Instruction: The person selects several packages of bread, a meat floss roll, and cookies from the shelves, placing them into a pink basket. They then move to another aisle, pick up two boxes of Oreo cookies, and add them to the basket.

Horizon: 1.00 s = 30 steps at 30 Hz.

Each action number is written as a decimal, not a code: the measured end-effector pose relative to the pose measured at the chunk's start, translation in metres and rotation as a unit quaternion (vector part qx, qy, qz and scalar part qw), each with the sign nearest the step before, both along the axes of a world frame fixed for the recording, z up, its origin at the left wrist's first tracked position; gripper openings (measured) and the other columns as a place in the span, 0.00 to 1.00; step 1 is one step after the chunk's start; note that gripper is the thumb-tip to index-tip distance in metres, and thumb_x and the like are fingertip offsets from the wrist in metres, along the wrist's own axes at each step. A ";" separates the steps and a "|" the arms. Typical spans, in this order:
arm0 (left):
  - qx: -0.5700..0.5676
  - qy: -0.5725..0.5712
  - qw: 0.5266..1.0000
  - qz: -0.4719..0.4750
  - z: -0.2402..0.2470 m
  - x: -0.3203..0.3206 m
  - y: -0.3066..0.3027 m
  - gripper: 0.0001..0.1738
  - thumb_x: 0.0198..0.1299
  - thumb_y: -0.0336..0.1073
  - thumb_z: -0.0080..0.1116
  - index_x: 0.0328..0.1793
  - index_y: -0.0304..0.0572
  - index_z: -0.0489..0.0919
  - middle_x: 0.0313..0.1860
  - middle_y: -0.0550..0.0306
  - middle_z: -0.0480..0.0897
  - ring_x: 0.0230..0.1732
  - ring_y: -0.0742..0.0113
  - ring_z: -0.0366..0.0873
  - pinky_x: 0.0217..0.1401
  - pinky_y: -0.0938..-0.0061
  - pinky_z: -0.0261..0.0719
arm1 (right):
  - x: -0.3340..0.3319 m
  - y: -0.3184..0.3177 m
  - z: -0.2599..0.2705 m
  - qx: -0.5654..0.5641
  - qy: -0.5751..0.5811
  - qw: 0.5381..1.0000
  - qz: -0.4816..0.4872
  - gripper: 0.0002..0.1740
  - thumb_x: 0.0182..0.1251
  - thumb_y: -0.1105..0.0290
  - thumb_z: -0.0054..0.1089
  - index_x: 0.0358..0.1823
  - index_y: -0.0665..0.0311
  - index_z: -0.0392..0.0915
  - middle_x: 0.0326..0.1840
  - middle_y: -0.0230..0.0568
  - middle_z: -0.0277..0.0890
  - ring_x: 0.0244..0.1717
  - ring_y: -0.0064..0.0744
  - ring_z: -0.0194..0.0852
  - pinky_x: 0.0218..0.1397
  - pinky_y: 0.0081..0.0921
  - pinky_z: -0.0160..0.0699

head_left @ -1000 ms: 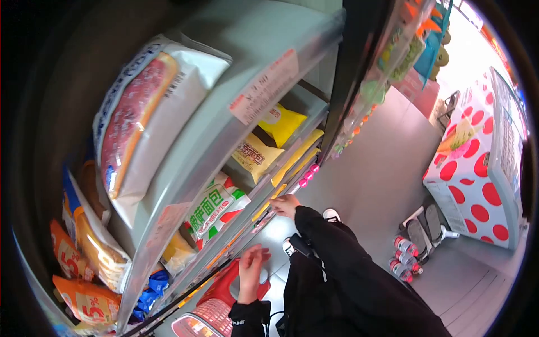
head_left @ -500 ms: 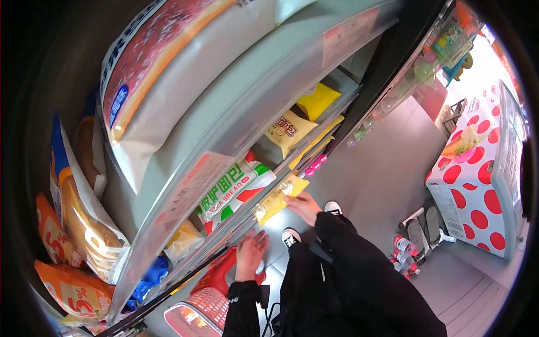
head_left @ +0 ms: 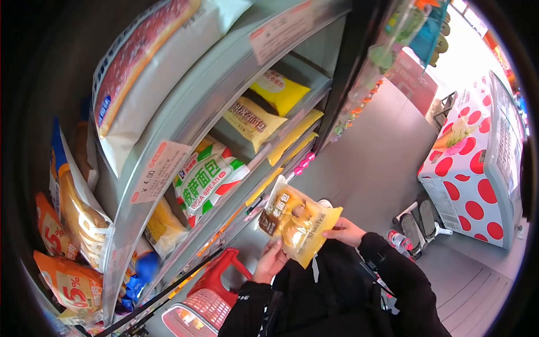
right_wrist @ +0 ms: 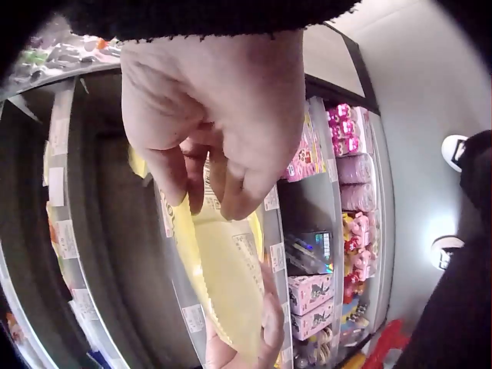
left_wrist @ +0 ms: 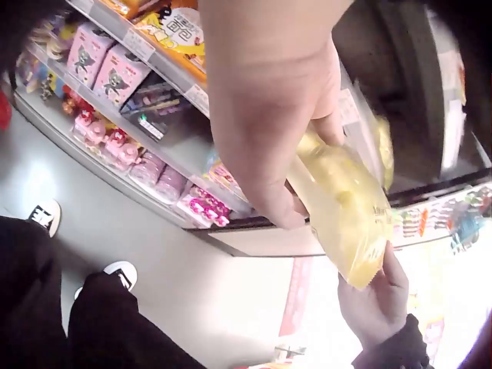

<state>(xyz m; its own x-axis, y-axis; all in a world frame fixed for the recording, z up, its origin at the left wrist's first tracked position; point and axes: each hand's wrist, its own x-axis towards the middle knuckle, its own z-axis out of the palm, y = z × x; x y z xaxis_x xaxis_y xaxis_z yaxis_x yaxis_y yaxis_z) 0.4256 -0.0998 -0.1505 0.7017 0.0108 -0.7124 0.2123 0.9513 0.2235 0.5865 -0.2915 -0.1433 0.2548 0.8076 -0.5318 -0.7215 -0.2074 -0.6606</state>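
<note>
A yellow bread packet [head_left: 297,222] with a brown label and a clear window is held between both hands over the floor, its printed front facing up. My right hand [head_left: 343,231] pinches its yellow right end. The left hand [head_left: 271,261] grips the lower left edge, thumb on the front. In the left wrist view the packet [left_wrist: 342,207] runs from the left hand [left_wrist: 269,123] down to the right. The right wrist view has the packet's pale back [right_wrist: 227,269] hanging below the right hand [right_wrist: 215,115].
Beside the hands, shelves carry a pizza bread packet [head_left: 209,177], a cream packet [head_left: 252,121] and a yellow packet [head_left: 279,90]. A red-handled basket [head_left: 208,306] stands on the floor below. To the right are bottles [head_left: 400,241] and a red-dotted freezer [head_left: 469,185].
The right hand has taken hold of the yellow bread packet, drawn it away from the shelf and brought it in front of the body. The left hand, earlier without the packet, now grips it too.
</note>
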 end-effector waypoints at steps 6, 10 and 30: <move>0.105 -0.071 0.992 -0.028 0.053 0.020 -0.014 0.16 0.57 0.30 0.47 0.53 0.39 0.65 0.54 0.54 0.68 0.53 0.64 0.67 0.55 0.65 0.67 | 0.003 -0.024 0.049 0.087 0.067 0.991 -0.082 0.20 0.57 0.75 0.52 0.52 0.67 0.63 0.52 0.38 0.66 0.54 0.25 0.61 0.58 0.26 0.58; 0.168 -0.089 0.981 -0.022 0.084 0.054 0.006 0.16 0.56 0.31 0.48 0.51 0.39 0.67 0.51 0.56 0.71 0.51 0.67 0.69 0.54 0.70 0.68 | 0.023 -0.002 0.062 0.144 0.022 0.982 -0.124 0.19 0.58 0.76 0.49 0.52 0.68 0.63 0.52 0.37 0.66 0.53 0.25 0.62 0.58 0.25 0.58; -0.800 -0.224 0.229 0.507 -0.042 0.165 0.152 0.18 0.60 0.36 0.33 0.55 0.39 0.64 0.55 0.51 0.67 0.56 0.60 0.64 0.59 0.66 0.60 | 0.139 0.144 0.037 0.055 -0.096 0.942 -0.317 0.14 0.57 0.67 0.53 0.40 0.68 0.70 0.35 0.35 0.71 0.33 0.23 0.69 0.39 0.20 0.71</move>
